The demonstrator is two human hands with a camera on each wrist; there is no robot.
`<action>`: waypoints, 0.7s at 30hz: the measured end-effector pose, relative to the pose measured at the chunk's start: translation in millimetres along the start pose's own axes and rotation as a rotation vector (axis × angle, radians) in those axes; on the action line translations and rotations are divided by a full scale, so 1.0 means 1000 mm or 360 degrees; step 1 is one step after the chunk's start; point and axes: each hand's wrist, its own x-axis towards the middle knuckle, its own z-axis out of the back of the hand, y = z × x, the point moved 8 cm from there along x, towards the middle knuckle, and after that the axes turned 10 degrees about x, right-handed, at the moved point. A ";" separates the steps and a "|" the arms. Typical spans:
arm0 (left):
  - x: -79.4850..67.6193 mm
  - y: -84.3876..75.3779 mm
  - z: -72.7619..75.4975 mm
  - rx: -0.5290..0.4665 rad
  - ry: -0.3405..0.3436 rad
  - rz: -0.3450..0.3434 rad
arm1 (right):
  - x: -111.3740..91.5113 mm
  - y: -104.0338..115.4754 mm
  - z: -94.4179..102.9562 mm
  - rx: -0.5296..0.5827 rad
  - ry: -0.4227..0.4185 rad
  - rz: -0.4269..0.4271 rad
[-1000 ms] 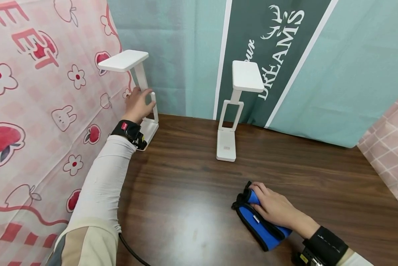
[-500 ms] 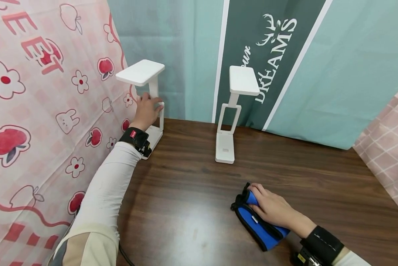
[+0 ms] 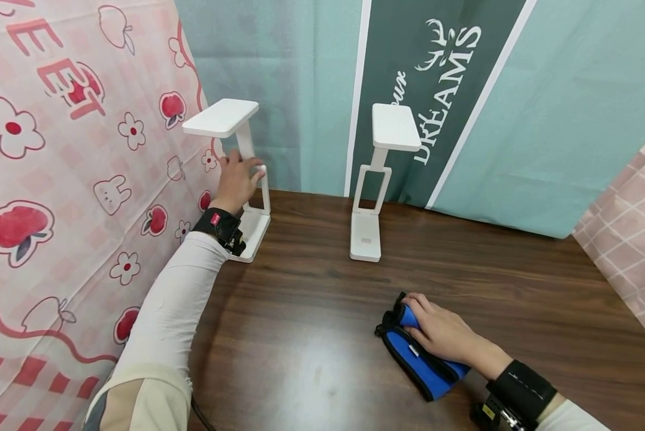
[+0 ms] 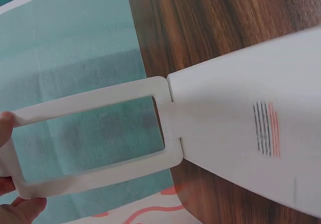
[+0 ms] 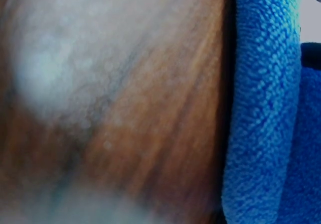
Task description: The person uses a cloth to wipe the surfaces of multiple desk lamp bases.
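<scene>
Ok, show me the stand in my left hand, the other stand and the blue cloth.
Held stand (image 4: 200, 118), left wrist view: base, near the hinge.
Other stand (image 3: 378, 158), head view: arm below the top panel.
Blue cloth (image 3: 418, 365), head view: black-edged front panel.

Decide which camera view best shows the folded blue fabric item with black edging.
The head view: the folded blue fabric item with black edging shows almost whole, only partly covered by the right hand. The right wrist view crops it to a close-up; the left wrist view shows none of it.

Dark wood-grain table (image 3: 300, 293), white lamp (image 3: 244, 140) at left, second lamp (image 3: 378, 159) near the back, blue black-edged cloth (image 3: 416, 364) nearer the front.
</scene>
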 end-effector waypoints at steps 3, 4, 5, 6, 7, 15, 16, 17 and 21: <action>-0.003 -0.005 0.001 0.0031 -0.0025 -0.0002 | 0.000 -0.001 0.000 -0.0005 -0.0004 -0.0001; -0.005 -0.007 0.002 0.0046 -0.0042 -0.0002 | 0.000 -0.001 0.000 -0.0007 -0.0005 -0.0002; -0.006 -0.009 0.003 0.0060 -0.0057 0.0006 | 0.000 -0.001 0.000 -0.0006 -0.0005 0.0001; -0.008 -0.012 0.004 0.0076 -0.0081 0.0001 | -0.001 -0.001 0.000 -0.0006 -0.0005 0.0001; -0.010 -0.015 0.005 0.0090 -0.0099 -0.0005 | 0.000 -0.001 0.000 -0.0004 -0.0005 0.0002; -0.023 -0.037 0.008 0.0138 -0.0186 -0.0064 | -0.001 0.001 0.000 -0.0007 -0.0005 0.0014; -0.024 -0.039 0.008 0.0150 -0.0198 -0.0067 | -0.001 0.001 0.000 -0.0007 -0.0003 0.0014; -0.026 -0.041 0.009 0.0160 -0.0214 -0.0064 | -0.001 0.001 0.001 -0.0005 -0.0004 0.0017; -0.032 -0.048 0.012 0.0167 -0.0247 -0.0037 | -0.001 0.001 0.001 0.0007 0.0003 0.0021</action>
